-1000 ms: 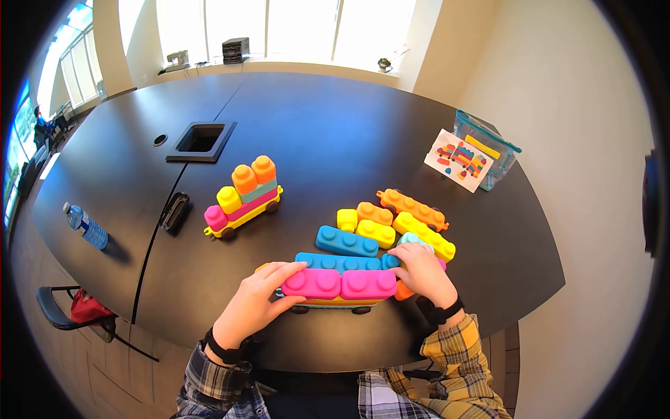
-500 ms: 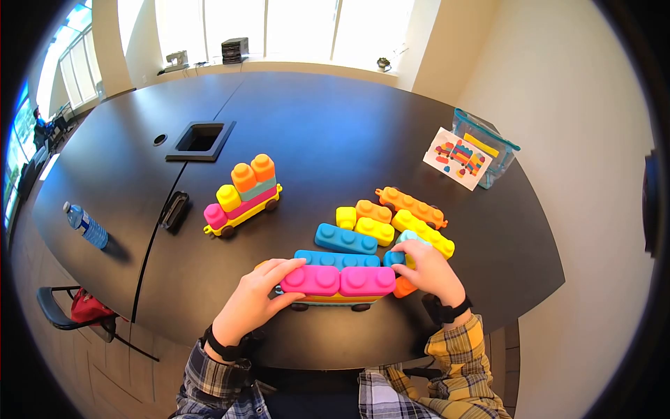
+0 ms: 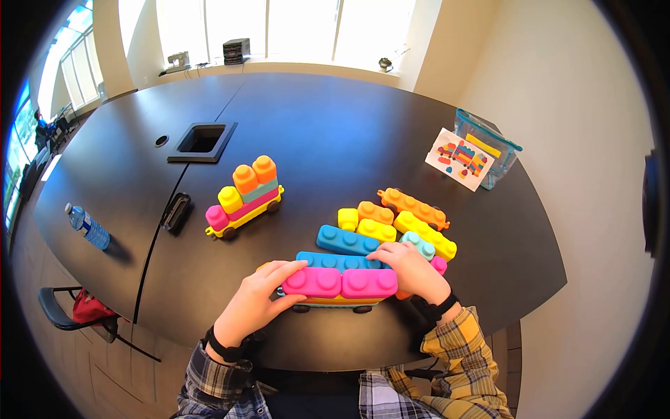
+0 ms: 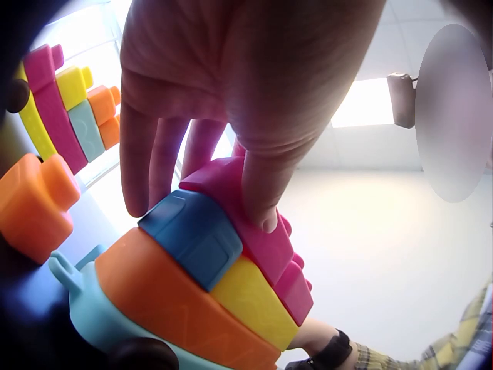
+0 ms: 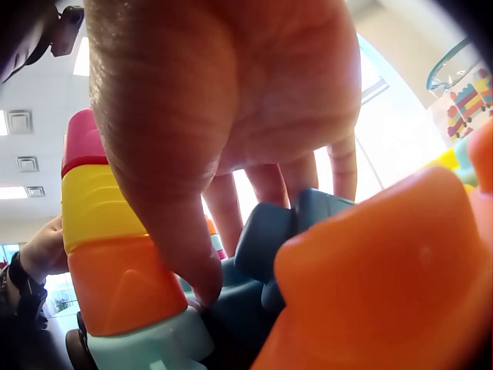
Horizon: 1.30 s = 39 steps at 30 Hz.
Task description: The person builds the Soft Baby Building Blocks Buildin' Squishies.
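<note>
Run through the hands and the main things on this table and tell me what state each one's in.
Front stack: assembled, wheeled.
Left hand: gripping the stack's left end.
Right hand: down at the blue blocks, grip hidden.
Yellow-based car: assembled, standing on its wheels.
Orange wheeled base: nothing stacked on it.
Bottle: upright, capped.
Picture card: propped against the clear container.

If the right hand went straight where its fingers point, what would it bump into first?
Probably the long blue block, just behind the pink blocks. The right hand looks very near its end, maybe touching; the depth is unclear.
</note>
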Available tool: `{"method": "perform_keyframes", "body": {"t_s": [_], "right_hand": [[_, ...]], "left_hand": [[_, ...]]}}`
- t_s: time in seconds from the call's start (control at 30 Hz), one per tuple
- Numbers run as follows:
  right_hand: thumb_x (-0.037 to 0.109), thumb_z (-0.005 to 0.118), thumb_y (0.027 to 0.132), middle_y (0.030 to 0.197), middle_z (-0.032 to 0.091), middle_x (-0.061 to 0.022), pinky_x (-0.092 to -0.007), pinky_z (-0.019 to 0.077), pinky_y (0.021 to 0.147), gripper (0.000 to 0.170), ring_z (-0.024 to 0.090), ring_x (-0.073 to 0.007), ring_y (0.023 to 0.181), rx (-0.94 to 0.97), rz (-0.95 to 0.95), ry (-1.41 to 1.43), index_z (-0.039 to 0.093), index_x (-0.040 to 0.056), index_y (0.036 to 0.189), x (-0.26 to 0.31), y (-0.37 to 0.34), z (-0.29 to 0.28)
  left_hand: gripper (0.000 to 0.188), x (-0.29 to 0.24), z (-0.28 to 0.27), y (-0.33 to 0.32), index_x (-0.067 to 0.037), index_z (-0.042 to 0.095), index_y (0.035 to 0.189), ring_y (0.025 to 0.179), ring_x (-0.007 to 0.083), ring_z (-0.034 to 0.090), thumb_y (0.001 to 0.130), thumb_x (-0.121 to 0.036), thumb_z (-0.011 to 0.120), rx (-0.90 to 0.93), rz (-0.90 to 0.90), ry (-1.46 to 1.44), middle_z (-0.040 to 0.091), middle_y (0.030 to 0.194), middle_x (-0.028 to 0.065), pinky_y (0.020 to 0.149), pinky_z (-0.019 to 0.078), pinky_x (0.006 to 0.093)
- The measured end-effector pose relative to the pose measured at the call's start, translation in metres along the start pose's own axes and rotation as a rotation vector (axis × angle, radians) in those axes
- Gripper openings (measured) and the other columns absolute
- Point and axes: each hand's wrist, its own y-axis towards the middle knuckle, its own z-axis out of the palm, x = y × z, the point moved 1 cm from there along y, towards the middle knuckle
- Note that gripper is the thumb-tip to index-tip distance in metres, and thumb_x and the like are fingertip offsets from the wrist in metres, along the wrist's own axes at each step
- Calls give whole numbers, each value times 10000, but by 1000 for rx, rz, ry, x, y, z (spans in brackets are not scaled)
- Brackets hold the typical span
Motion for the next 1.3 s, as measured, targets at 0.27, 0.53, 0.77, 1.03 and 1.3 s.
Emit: {"method": "perform_keyframes", "body": {"t_s": [0.27,0.53,0.77,1.03,1.3], "right_hand": [[137,760,869,1088,696,-98,-416,488,882,275,658,-330,1011,-121,2,95,675,76,1123,-2,3,1],[104,662,1030,1242,662,-101,-351,518,1036,282,658,-171,1138,-412,182,935,568,22,1283,12,-14,-30],[56,637,1021,1342,642,-168,-375,476,1079,299,608,-218,1256,-387,20,1018,534,18,1300,38,-30,-29],[33,635,1013,1365,639,-174,-390,464,1108,331,605,-236,1277,-360,-30,1004,516,22,1321,35,-26,-10],[12,632,998,1366,626,-168,-401,446,1125,361,593,-243,1283,-374,-26,1015,511,37,1338,38,-25,-2]], "left_hand": [[557,-1,0,2,-91,656,1370,1093,356,682,852,-131,855,4,4,3,700,1204,155,947,567,419],[529,-2,2,5,-89,659,1363,1095,364,686,868,-145,837,0,-13,-20,706,1201,150,929,570,425],[891,8,12,-2,-71,420,1585,1191,321,680,833,-150,892,-51,-202,-266,618,1427,173,997,584,413],[706,-5,-1,2,-93,554,1479,1270,388,638,842,-72,857,-182,221,72,577,1485,194,979,586,441],[582,1,7,0,-106,609,1370,1252,393,649,844,44,806,-214,164,4,614,1452,196,1034,544,426]]}}
